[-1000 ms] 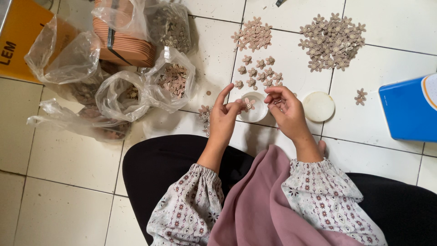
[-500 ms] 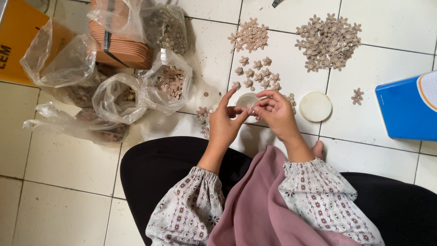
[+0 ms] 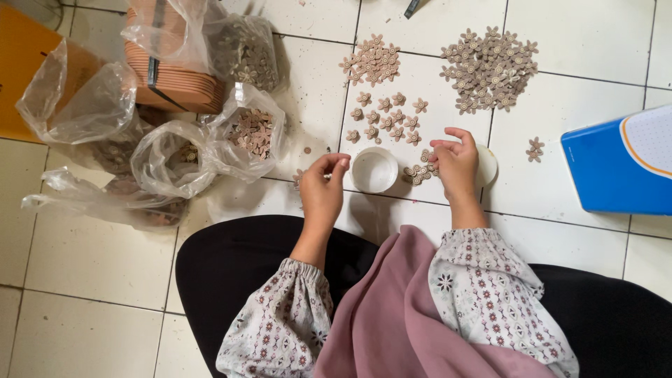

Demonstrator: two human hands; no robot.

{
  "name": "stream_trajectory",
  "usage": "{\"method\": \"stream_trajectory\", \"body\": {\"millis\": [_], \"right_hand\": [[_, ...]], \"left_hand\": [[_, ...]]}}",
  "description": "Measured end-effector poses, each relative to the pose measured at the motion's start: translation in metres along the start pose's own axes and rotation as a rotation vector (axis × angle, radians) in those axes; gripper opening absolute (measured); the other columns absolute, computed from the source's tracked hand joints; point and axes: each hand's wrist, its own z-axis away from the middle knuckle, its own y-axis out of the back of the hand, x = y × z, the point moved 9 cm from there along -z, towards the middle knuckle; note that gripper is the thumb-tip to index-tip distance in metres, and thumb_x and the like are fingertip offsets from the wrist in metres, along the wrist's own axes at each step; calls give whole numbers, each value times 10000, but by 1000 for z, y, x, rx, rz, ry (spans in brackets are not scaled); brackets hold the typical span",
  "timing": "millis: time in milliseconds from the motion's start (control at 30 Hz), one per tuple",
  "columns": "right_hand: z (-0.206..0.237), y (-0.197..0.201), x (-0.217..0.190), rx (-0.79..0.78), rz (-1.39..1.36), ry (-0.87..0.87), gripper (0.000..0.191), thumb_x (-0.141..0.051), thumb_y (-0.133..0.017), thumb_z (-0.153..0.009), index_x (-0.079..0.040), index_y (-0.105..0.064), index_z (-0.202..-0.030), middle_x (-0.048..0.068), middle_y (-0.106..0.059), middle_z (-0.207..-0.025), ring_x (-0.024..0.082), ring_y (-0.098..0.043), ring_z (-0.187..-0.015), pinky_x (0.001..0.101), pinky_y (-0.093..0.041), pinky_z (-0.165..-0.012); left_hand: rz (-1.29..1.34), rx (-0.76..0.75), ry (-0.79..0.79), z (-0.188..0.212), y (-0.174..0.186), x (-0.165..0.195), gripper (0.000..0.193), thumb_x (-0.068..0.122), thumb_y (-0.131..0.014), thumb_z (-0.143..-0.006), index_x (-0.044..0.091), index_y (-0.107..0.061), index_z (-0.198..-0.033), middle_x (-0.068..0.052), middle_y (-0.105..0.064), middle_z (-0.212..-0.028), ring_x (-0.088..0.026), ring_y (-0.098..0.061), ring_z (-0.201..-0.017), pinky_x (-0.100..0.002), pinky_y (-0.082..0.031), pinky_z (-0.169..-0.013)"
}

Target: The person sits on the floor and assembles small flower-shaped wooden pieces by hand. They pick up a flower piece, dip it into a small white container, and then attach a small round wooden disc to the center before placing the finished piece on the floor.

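A: Since the earlier frame the two hands have been drawn apart. The left hand [image 3: 323,190] is now set just left of the small white cup [image 3: 374,170], and the right hand [image 3: 455,168] has been carried to the cup's right, over the white lid [image 3: 488,166].

B: How are the hands held?

A: The left hand's thumb and fingertips are pinched nearly closed; whether a piece is caught between them cannot be told. The right hand is curled, fingertips pinched together above a cluster of small tan flower-shaped pieces [image 3: 418,173] lying between it and the cup. A grip on one cannot be confirmed.

B: And beyond the hands?

A: Loose flower pieces in rows [image 3: 386,119] are laid just beyond the cup, with two heaps [image 3: 490,68] farther out. Clear plastic bags of pieces [image 3: 248,133] are left of the left hand.

B: What could go wrong?

A: The cup could be tipped by a knuckle passing close, and the laid rows could be scattered by a sweeping sleeve.
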Motion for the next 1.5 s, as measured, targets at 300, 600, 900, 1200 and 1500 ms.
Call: {"method": "stream_trajectory", "body": {"millis": [300,600,900,1200,1500], "right_hand": [[23,-11,-24,34,362,197,311,10,-614,-928,-27,-596,-1236,68,-721,-943,80,-638,-667,241,-502,-560],[37,-31,-27,-42,489,312,345,37,-610,-894,-40,-637,-1230,60,-697,-919,90,-616,-621,258,-505,-579],[40,-32,-24,-66,493,352,347,52,-611,-885,-36,-651,-1219,69,-683,-936,98,-610,-631,266,-509,-588],[35,-29,-17,-68,472,329,364,36,-624,-882,-49,-647,-1235,65,-690,-939,87,-631,-642,263,-522,-590],[37,-30,-24,-81,465,313,345,31,-621,-899,-50,-649,-1233,59,-684,-919,89,-619,-649,259,-514,-590]], "left_hand": [[-47,191,217,-22,42,-36,367,298,-541,-1083,30,-739,-929,-151,-527,-679,-195,-457,-614,-365,-386,-607],[-781,131,-129,-27,18,-46,245,294,-804,-704,148,-771,-898,-123,-721,-943,-416,-666,-905,-505,-529,-703],[-749,-56,216,-25,15,-84,91,229,-793,-828,151,-786,-876,-92,-752,-909,-327,-702,-870,-431,-560,-766],[-624,-49,290,-21,37,-40,136,272,-808,-769,163,-765,-839,-35,-768,-830,-259,-723,-797,-404,-559,-733],[-573,-14,266,-21,37,-51,92,201,-785,-750,158,-797,-831,-78,-770,-833,-293,-731,-818,-404,-570,-790]]}}
